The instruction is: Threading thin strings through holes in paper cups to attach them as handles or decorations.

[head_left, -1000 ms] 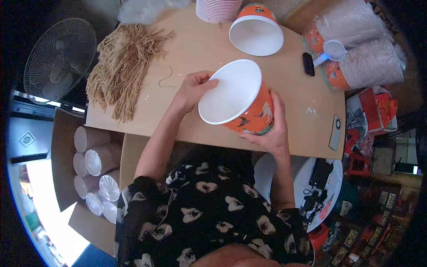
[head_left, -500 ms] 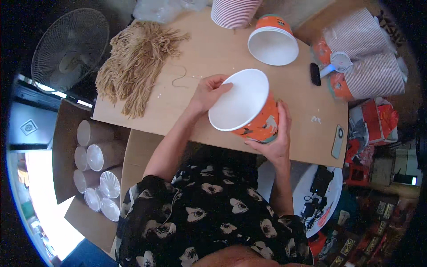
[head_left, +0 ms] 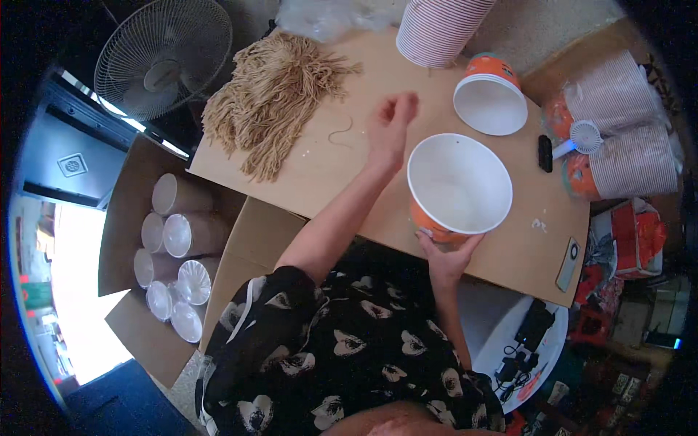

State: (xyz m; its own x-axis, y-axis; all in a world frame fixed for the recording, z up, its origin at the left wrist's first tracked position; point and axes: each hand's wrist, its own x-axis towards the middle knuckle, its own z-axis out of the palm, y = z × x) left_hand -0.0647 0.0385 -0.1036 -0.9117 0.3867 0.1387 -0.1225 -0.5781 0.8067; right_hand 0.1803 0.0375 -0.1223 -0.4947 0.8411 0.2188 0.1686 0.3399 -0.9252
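Note:
My right hand (head_left: 447, 261) grips a paper bucket (head_left: 465, 182) low down by its base. The bucket is white inside with an orange printed outside, and its mouth is tilted up toward me. A small dark dot shows on its inner wall just below the far rim. My left hand (head_left: 392, 120) is raised over the table, left of the bucket and apart from it. Its fingers are curled in and somewhat blurred; whatever they may hold is too small to make out. A single strand of cord (head_left: 340, 132) lies to the left of that hand.
A heap of tan cords (head_left: 280, 94) covers the table's far left. Another orange bucket (head_left: 491, 102) lies tipped at the back, beside a tall cup stack (head_left: 440, 33). Bagged bucket stacks (head_left: 632, 160), a small handheld fan (head_left: 584, 138) and a phone (head_left: 568, 265) are on the right.
My left hand has come away from the bucket's rim and moved up. The right hand has turned the bucket's mouth upward and shifted its grip to the base. The whole view has shifted.

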